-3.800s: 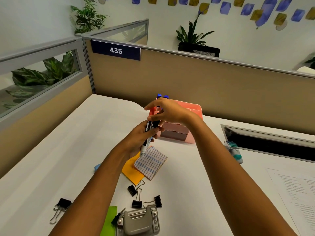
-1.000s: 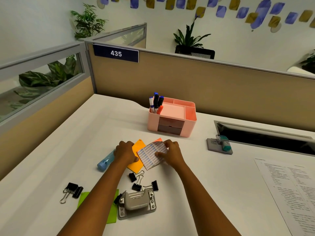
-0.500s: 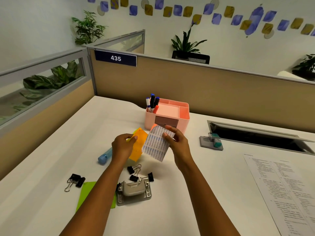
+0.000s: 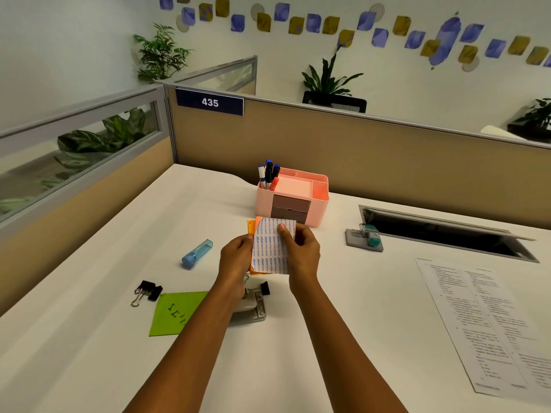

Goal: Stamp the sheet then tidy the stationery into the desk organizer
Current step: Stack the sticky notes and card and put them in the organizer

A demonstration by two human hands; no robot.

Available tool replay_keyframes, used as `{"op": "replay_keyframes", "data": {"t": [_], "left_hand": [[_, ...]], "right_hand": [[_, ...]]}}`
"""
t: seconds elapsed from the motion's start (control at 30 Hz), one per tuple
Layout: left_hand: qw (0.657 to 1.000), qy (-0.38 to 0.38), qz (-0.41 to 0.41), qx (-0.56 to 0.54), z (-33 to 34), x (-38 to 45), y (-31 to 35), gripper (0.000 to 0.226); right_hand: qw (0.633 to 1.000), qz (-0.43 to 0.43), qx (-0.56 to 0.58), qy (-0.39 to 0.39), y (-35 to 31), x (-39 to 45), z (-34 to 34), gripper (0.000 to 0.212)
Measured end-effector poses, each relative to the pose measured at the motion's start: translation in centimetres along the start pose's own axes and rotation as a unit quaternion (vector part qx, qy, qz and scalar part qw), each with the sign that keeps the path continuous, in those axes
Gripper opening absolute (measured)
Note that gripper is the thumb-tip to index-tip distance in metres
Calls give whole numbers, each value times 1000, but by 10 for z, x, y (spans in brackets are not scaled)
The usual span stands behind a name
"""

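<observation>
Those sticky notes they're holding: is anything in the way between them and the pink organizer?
Nothing visible blocks the way. Both the left hand and the right hand hold the sticky notes up off the desk, right in front of the pink organizer. Its wide middle compartment looks open from above; the markers stand in the left-back corner slot.

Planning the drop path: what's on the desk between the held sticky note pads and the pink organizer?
Head view: nothing. Bare desk separates the sticky note pads, held by both hands, from the organizer.

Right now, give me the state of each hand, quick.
Left hand: holding the left edge of the sticky note pads.
Right hand: holding the same pads, thumb on the printed backing.
</observation>
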State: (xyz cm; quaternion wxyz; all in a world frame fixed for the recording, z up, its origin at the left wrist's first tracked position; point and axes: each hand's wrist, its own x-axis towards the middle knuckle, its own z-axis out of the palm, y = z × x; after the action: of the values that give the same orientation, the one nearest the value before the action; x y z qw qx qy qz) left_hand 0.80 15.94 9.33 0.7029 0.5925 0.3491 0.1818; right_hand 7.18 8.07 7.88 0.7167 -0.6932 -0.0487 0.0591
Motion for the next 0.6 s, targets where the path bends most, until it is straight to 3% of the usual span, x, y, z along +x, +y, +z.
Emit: {"op": "replay_keyframes", "data": {"t": [0.2, 0.43, 0.5, 0.6], "left_hand": [[1000, -6, 16, 2, -1, -13, 3, 28], [994, -15, 81, 64, -30, -7, 2, 26], [978, -28, 133, 156, -53, 0, -5, 23], [906, -69, 134, 395, -91, 12, -18, 31]], "right_hand": [[999, -8, -33, -14, -2, -14, -2, 44], [998, 58, -3, -1, 4, -19, -16, 46], [998, 67, 3, 14, 7, -20, -22, 45], [997, 75, 10, 23, 12, -22, -32, 44]]}}
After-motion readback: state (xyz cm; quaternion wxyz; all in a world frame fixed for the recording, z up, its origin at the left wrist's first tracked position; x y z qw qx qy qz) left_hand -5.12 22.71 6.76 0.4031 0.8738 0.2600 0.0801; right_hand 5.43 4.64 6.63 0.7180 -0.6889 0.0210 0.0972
